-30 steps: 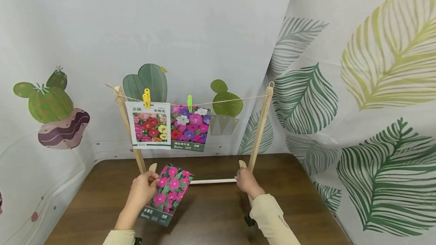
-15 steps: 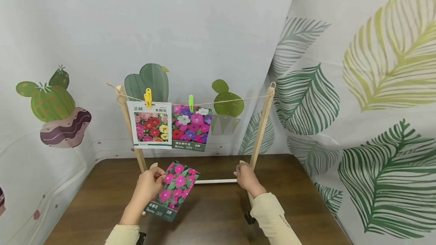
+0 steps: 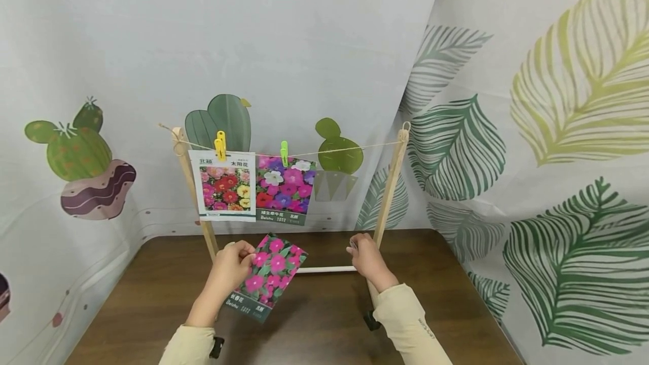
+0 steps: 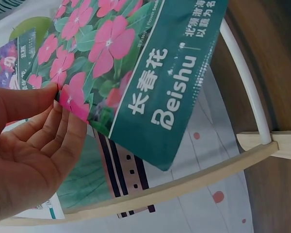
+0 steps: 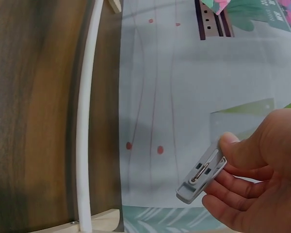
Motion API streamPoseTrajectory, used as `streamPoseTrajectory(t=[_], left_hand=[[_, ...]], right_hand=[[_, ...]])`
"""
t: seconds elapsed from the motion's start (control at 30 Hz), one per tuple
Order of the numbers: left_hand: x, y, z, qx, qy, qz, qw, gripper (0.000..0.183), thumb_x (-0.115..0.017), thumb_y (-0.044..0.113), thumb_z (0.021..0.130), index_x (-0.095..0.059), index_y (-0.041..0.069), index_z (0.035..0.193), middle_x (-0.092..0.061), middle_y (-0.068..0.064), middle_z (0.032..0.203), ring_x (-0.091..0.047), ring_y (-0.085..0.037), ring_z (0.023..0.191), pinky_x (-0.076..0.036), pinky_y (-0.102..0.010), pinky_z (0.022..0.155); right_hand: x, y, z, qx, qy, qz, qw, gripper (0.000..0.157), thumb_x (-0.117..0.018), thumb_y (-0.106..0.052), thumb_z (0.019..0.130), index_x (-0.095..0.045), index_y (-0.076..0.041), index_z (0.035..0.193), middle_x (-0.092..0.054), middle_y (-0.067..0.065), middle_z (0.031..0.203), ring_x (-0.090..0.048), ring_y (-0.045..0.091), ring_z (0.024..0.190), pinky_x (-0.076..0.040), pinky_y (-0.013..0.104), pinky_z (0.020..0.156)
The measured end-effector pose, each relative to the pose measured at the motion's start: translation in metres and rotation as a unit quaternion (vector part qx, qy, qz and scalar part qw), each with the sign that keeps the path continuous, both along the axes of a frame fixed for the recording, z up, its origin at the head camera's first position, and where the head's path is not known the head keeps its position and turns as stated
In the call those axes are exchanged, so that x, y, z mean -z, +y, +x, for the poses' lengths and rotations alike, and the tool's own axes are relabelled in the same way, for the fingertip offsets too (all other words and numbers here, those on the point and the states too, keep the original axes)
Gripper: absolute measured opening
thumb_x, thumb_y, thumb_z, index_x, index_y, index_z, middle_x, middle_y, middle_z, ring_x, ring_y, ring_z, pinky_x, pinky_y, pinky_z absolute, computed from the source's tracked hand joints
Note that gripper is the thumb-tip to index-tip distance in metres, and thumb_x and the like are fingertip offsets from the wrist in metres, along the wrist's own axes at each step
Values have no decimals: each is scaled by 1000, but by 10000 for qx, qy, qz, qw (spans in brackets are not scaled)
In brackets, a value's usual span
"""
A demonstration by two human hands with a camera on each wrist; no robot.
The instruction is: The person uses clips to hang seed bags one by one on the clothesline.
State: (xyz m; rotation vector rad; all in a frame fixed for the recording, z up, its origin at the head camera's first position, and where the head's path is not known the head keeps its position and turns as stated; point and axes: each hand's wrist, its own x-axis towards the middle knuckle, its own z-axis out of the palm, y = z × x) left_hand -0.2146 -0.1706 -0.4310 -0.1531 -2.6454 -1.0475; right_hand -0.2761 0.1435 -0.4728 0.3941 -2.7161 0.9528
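My left hand [image 3: 230, 266] pinches a flower seed packet [image 3: 274, 269] by its left edge; pink blooms and a dark green lower band show on it. In the left wrist view the thumb and fingers meet on that packet [image 4: 145, 92]. My right hand [image 3: 370, 261] holds a grey clothespin [image 5: 201, 174] between thumb and fingers, near the right post. Above, a white seed packet [image 3: 226, 216] hangs from the string [image 3: 345, 150] under a yellow clothespin [image 3: 220, 146]. Beside it a purple and pink seed packet [image 3: 286, 190] hangs under a green clothespin [image 3: 284, 153].
The string runs between a left wooden post [image 3: 208, 235] and a right wooden post [image 3: 390, 190]. A white rod [image 3: 327, 269] joins them low down, over the brown table [image 3: 324, 320]. Behind stands a patterned cloth backdrop [image 3: 314, 44].
My left hand has moved right and slightly up with the pink seed packet. The right hand, with the clothespin, has risen a little.
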Motion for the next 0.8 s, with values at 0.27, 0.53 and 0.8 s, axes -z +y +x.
streamPoseTrajectory(t=[0.27, 0.53, 0.8], left_hand=[[-3, 5, -4, 111, -109, 147, 9998, 7, -63, -2, 87, -63, 3, 83, -59, -3, 71, -50, -12, 59, -42, -27, 55], [-13, 12, -8, 230, -9, 306, 9993, 4, -62, 0, 89, -63, 3, 86, -61, -5, 73, -53, -12, 61, -44, -27, 55], [-25, 22, -13, 245, 205, 356, 9989, 8, -63, 11, 93, -65, 4, 90, -62, -1, 74, -53, -12, 60, -43, -30, 56]], right_hand=[[-11, -1, 3, 14, 30, -121, 9999, 22, -63, -4, 91, -61, 10, 108, -58, 21, 102, -59, 38, 98, -50, 45, 83], [-25, -2, 3, -105, 516, -58, 9986, 23, -63, -7, 92, -61, 9, 107, -59, 18, 96, -59, 38, 94, -49, 47, 84], [-44, -5, 4, -118, 707, -196, 9972, 27, -61, -8, 94, -59, 7, 116, -57, 19, 103, -58, 38, 101, -48, 47, 88]])
